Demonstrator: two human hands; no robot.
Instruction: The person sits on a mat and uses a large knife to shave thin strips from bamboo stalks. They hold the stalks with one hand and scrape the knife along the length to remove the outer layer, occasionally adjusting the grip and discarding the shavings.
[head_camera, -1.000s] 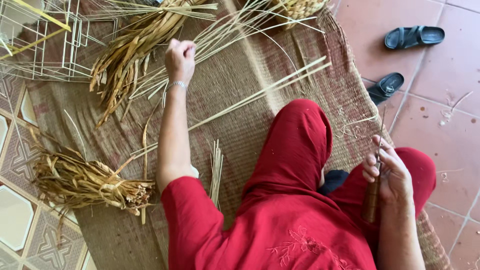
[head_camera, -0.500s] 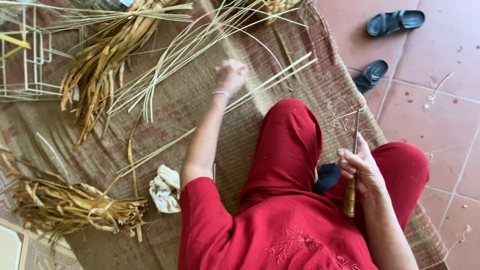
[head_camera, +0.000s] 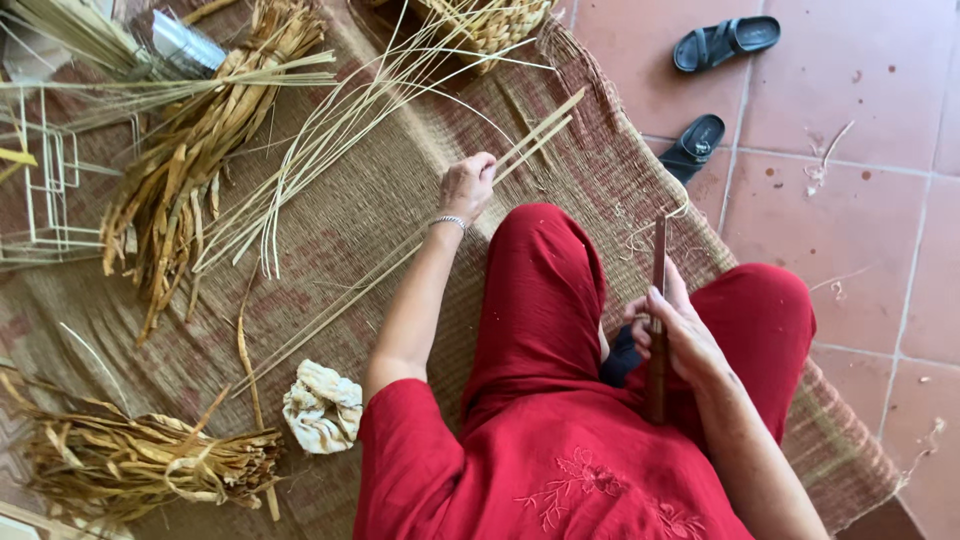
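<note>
Person in red sits on a woven mat (head_camera: 420, 200), looking down at both hands. Left hand (head_camera: 467, 186) reaches forward, fingers closed around a pair of long pale cane strips (head_camera: 535, 135). The strips' long axis runs diagonally: up-right past the fingers, down-left across the mat toward a crumpled cloth (head_camera: 322, 405). Right hand (head_camera: 672, 335) rests at the lap between the knees, fingers wrapped on a slim dark knife (head_camera: 659, 265), blade pointing up and away. Strips lie forward-left of the knife, well apart; the left hand is the nearer one. Loose cane splits (head_camera: 300, 160) fan out beyond, dried leaf bundles (head_camera: 165, 215) left, black sandals (head_camera: 725, 45) on the tile floor.
</note>
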